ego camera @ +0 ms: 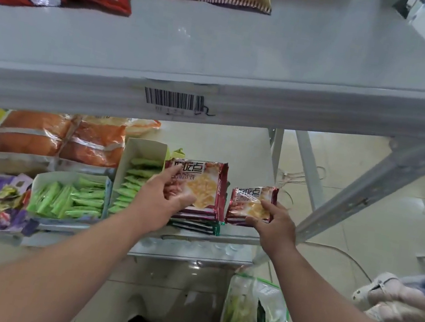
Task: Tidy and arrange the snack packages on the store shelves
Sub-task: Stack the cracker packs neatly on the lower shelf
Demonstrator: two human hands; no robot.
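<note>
Head view: left hand [165, 195] grips cracker stack [197, 194]; right hand [273, 223] seemingly pinches cracker pack [250, 203].

Bare lower shelf [249, 150] behind cracker stack [201, 187]; upper shelf [219, 78] overhead, perhaps low.

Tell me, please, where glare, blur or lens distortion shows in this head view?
Head view: wide-angle bending bows the grey metal upper shelf; glare streaks the orange plastic-wrapped packs; the barcode label is soft; print on the red biscuit packets under both hands stays readable.
</note>
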